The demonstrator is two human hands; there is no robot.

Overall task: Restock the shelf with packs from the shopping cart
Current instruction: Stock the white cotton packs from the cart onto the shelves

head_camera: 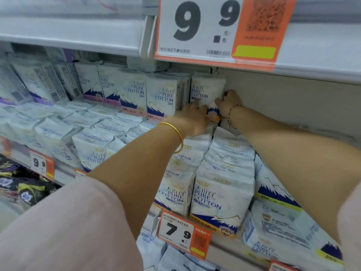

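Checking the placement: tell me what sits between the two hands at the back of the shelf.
Head view: one upright Pure Cotton pack stands between the left hand and the right hand, both touching its lower part.

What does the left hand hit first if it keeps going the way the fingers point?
Probably the upright Pure Cotton pack at the back of the shelf. The left hand already appears to touch its lower front, while the right hand grips its right edge. Depth is unclear, so contact is a judgement.
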